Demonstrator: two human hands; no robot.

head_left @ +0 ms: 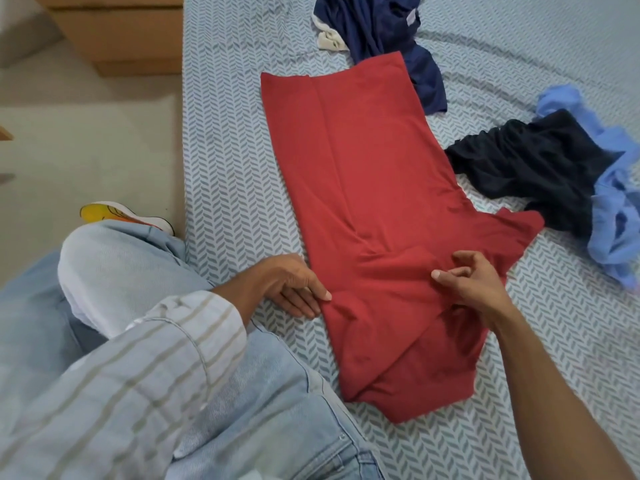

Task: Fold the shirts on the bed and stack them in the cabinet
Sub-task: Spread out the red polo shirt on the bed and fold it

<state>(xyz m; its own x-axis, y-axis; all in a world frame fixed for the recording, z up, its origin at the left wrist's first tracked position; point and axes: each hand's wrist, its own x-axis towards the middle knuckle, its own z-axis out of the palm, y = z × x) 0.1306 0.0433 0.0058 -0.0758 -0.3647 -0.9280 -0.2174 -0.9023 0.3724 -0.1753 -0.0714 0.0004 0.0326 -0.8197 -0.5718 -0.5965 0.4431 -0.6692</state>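
A red shirt [363,188] lies flat on the bed [225,150], its left side folded in lengthwise and its right sleeve [512,230] still sticking out. My left hand [294,285] rests with straight fingers on the shirt's left edge near the shoulder. My right hand [474,282] sits on the shirt beside the right sleeve, its fingers curled and pinching the red fabric. A navy shirt [381,29] lies crumpled at the far end, touching the red shirt's hem. At the right, a black shirt [533,168] lies bunched with a light blue shirt [616,216].
A small white cloth [329,38] peeks out beside the navy shirt. A wooden cabinet [121,32] stands on the floor beyond the bed's left edge. My knee in light jeans [114,268] and a yellow-soled shoe [117,213] are at the bed's left side.
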